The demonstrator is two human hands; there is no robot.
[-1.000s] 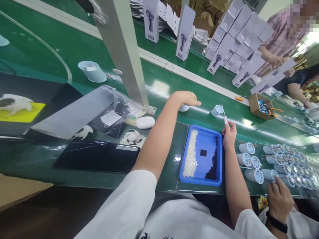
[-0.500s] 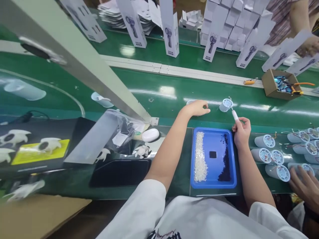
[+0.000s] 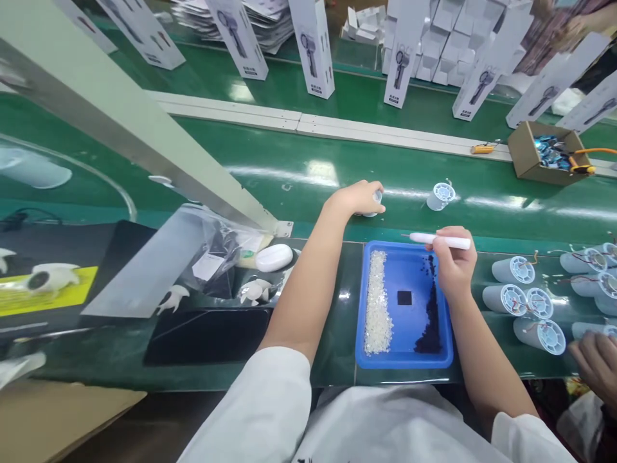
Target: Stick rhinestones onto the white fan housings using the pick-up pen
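My right hand (image 3: 456, 263) grips a white pen-shaped tool (image 3: 456, 242) with a thin metal tip pointing left, above the far edge of a blue tray (image 3: 405, 364). White translucent bits (image 3: 378, 308) lie along the tray's left side, small black pieces (image 3: 430, 328) along its right, and a black square (image 3: 404, 298) between them. Beyond the tray, my left hand (image 3: 361, 197) has its fingers closed around a pale cylindrical part (image 3: 377, 196), mostly hidden by the hand. To its right, a light-blue cylindrical housing (image 3: 440, 197) stands on the green surface, touched by neither hand.
Several housings with wires (image 3: 513, 300) lie at right, near a co-worker's hand (image 3: 595, 363). A slanting metal post (image 3: 193, 154), a white mouse-shaped object (image 3: 274, 258) and a black flat panel (image 3: 207, 336) are at left. Printed boxes (image 3: 312, 58) and a cardboard box (image 3: 537, 161) stand farther back.
My right hand has drawn the pen-shaped tool back from the standing housing, turning it leftward over the tray. My left hand has closed around the pale cylindrical part beside it.
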